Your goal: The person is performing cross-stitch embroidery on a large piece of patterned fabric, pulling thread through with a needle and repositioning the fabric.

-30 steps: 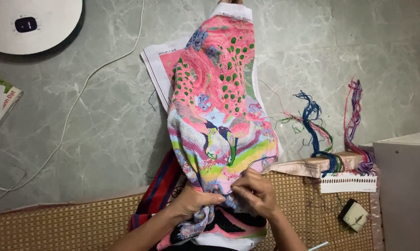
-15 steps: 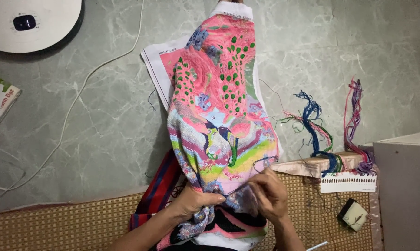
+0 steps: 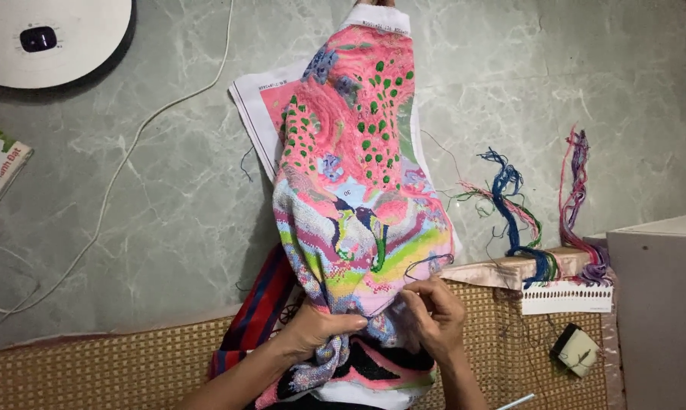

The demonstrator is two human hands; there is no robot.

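Stitching is going on at the lower edge of the embroidered cloth (image 3: 354, 197), draped below the printed pattern sheet (image 3: 259, 102): left hand (image 3: 320, 328) is clamping the fabric, right hand (image 3: 434, 315) is pinching what looks like needle and dark thread (image 3: 426, 262), best pulled gently while keeping the cloth taut.

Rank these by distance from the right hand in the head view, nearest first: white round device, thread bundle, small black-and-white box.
From the right hand:
1. Thread bundle, up and to its right on the floor.
2. Small black-and-white box, farther right on the mat.
3. White round device, far off at the top-left corner.
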